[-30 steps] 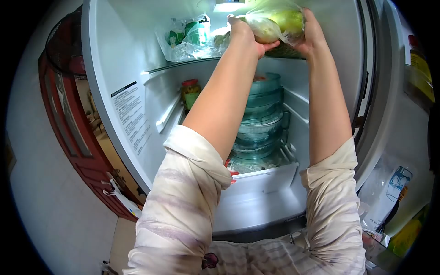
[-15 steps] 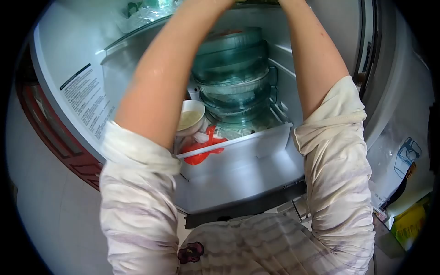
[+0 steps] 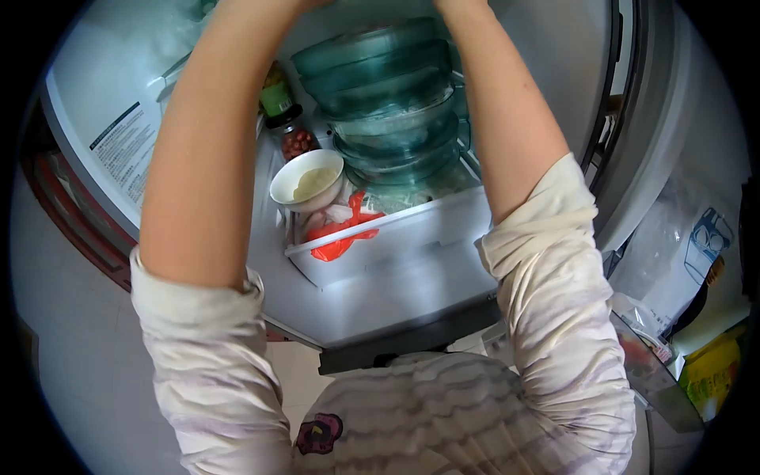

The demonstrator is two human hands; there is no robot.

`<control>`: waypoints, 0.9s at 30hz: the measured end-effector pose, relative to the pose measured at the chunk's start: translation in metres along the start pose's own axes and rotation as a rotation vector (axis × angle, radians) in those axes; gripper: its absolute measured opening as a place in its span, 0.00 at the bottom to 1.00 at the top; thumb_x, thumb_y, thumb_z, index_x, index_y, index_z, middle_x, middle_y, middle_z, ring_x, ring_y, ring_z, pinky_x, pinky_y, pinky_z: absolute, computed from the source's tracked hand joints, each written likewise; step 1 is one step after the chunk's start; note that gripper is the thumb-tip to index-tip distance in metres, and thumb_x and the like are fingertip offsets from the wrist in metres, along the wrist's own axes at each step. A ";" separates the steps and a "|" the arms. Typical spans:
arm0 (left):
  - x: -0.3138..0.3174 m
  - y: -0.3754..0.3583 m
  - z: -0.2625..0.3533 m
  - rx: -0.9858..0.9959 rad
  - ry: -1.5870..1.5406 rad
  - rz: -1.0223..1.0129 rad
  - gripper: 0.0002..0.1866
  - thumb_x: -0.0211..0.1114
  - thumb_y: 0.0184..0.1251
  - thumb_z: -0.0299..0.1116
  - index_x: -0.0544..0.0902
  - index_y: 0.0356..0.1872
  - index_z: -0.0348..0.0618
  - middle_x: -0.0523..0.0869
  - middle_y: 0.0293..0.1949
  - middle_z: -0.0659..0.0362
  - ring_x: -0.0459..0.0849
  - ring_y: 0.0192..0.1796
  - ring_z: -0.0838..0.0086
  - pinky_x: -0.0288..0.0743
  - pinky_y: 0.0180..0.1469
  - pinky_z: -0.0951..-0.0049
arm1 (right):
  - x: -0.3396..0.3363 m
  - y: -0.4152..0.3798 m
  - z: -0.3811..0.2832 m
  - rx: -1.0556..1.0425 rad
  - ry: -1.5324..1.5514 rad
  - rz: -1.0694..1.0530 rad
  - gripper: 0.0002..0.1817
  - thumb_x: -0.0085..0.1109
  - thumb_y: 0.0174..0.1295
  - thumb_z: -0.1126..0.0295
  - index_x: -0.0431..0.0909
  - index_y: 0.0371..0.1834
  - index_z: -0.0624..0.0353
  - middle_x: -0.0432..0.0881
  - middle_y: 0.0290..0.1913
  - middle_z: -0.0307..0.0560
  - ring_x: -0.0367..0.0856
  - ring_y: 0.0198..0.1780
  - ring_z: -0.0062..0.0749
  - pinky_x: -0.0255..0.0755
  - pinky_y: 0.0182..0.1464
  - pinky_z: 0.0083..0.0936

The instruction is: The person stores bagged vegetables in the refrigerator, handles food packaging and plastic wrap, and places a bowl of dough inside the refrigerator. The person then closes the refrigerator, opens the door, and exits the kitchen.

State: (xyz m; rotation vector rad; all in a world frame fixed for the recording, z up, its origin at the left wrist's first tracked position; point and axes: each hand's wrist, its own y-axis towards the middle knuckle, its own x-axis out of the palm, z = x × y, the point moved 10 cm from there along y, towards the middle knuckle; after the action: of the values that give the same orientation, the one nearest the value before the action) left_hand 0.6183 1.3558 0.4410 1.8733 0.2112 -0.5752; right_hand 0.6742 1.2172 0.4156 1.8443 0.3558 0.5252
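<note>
Both of my arms reach up into an opened refrigerator. Only the base of my left hand (image 3: pixel 310 3) shows at the top edge, and its fingers are cut off. My right hand (image 3: pixel 461 6) is likewise cropped at the top, so whatever it touches is hidden. Between my forearms stands a tall stack of greenish clear glass bowls (image 3: pixel 388 99), leaning slightly. A white bowl (image 3: pixel 309 180) with pale contents sits left of the stack. Below it, a red plastic bag (image 3: pixel 344 237) hangs over the front rim of the white drawer (image 3: pixel 412 237).
Behind the white bowl are a jar of reddish-brown pieces (image 3: pixel 298 142) and a green-labelled jar (image 3: pixel 276 96). The door's dark lower edge (image 3: pixel 412 328) lies before my body. At right are a clear plastic bag (image 3: pixel 657 261) and a yellow package (image 3: pixel 712 376).
The view has shifted, and my forearms now stand farther left in it. The white bowl shows fully and the jars behind it have come into sight. The glass stack appears more tilted.
</note>
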 end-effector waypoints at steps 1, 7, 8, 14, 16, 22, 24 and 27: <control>-0.023 -0.014 0.002 -0.043 -0.069 0.094 0.20 0.58 0.53 0.34 0.79 0.48 0.38 0.81 0.45 0.40 0.81 0.48 0.51 0.74 0.52 0.61 | -0.007 0.001 -0.003 -0.014 0.062 0.076 0.30 0.57 0.54 0.62 0.65 0.60 0.63 0.69 0.57 0.61 0.68 0.60 0.55 0.62 0.61 0.43; -0.072 -0.171 0.012 -0.180 -1.701 0.229 0.22 0.56 0.65 0.37 0.64 0.57 0.43 0.70 0.52 0.49 0.74 0.53 0.62 0.74 0.51 0.65 | -0.057 -0.071 -0.033 -0.071 0.328 0.275 0.21 0.54 0.58 0.67 0.69 0.52 0.69 0.70 0.55 0.60 0.67 0.60 0.48 0.60 0.63 0.37; -0.076 -0.192 0.036 -0.085 -1.998 0.140 0.14 0.58 0.65 0.34 0.66 0.48 0.44 0.71 0.45 0.53 0.74 0.46 0.65 0.76 0.45 0.69 | -0.067 -0.095 -0.040 -0.157 0.528 0.289 0.12 0.53 0.52 0.71 0.74 0.41 0.59 0.72 0.52 0.57 0.70 0.56 0.49 0.64 0.57 0.43; -0.106 -0.256 0.093 0.307 -2.470 -0.216 0.13 0.69 0.58 0.39 0.81 0.42 0.47 0.79 0.46 0.46 0.81 0.40 0.60 0.79 0.37 0.65 | -0.099 -0.255 -0.098 -0.205 0.903 -0.582 0.14 0.56 0.43 0.80 0.78 0.36 0.59 0.72 0.53 0.55 0.71 0.56 0.49 0.68 0.55 0.36; -0.111 -0.270 0.098 0.338 -2.547 -0.338 0.11 0.67 0.60 0.36 0.81 0.42 0.46 0.79 0.45 0.46 0.81 0.36 0.61 0.78 0.33 0.66 | -0.121 -0.304 -0.092 -0.208 0.916 -0.795 0.13 0.56 0.44 0.81 0.79 0.36 0.59 0.73 0.53 0.54 0.73 0.54 0.47 0.70 0.51 0.34; -0.123 -0.296 0.077 0.440 -2.686 -0.374 0.07 0.63 0.61 0.27 0.80 0.39 0.38 0.80 0.42 0.45 0.79 0.38 0.61 0.76 0.34 0.68 | -0.203 -0.410 -0.003 0.377 0.770 -1.168 0.08 0.52 0.54 0.81 0.79 0.35 0.61 0.81 0.36 0.46 0.80 0.39 0.35 0.73 0.43 0.27; -0.133 -0.306 0.066 0.533 -2.689 -0.301 0.08 0.62 0.62 0.28 0.81 0.40 0.37 0.79 0.43 0.45 0.78 0.39 0.61 0.75 0.35 0.68 | -0.253 -0.455 0.050 0.761 0.665 -1.166 0.09 0.50 0.57 0.82 0.79 0.36 0.62 0.82 0.35 0.44 0.80 0.38 0.28 0.73 0.42 0.23; -0.137 -0.329 0.046 0.610 -2.601 -0.274 0.11 0.59 0.64 0.32 0.80 0.44 0.40 0.79 0.45 0.47 0.77 0.39 0.64 0.75 0.36 0.68 | -0.347 -0.529 0.147 1.308 0.549 -0.831 0.08 0.46 0.65 0.74 0.77 0.41 0.60 0.82 0.35 0.44 0.80 0.37 0.26 0.73 0.40 0.23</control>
State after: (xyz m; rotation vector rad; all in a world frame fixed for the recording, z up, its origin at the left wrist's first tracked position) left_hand 0.3512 1.4539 0.2208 0.1972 -1.4870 -2.7384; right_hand 0.4610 1.1008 -0.1868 2.3985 2.1115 0.1521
